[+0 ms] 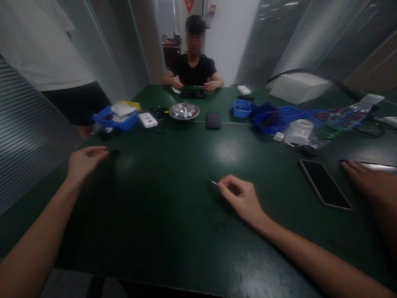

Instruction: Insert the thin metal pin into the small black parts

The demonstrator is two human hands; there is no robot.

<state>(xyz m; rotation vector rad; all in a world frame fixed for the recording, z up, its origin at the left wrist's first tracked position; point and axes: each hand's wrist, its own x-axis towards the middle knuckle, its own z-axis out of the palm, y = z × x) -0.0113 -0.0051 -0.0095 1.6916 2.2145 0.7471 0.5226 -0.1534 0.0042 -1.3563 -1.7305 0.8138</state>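
Observation:
My left hand (84, 160) rests on the dark green table (173, 215) at the left, its fingers curled and the fingertips touching a small black object (114, 153). My right hand (240, 198) lies near the table's middle, thumb and forefinger pinched on a thin metal tool (213, 181) whose tip points left. The table surface between the two hands is bare.
A smartphone (324, 183) lies face up at the right, beside another person's hand (367, 178). Across the table sits a person in black (194, 68). Further back are a metal bowl (184, 111), blue trays (116, 120) (269, 118), a black wallet-like case (213, 121) and a white device (148, 120).

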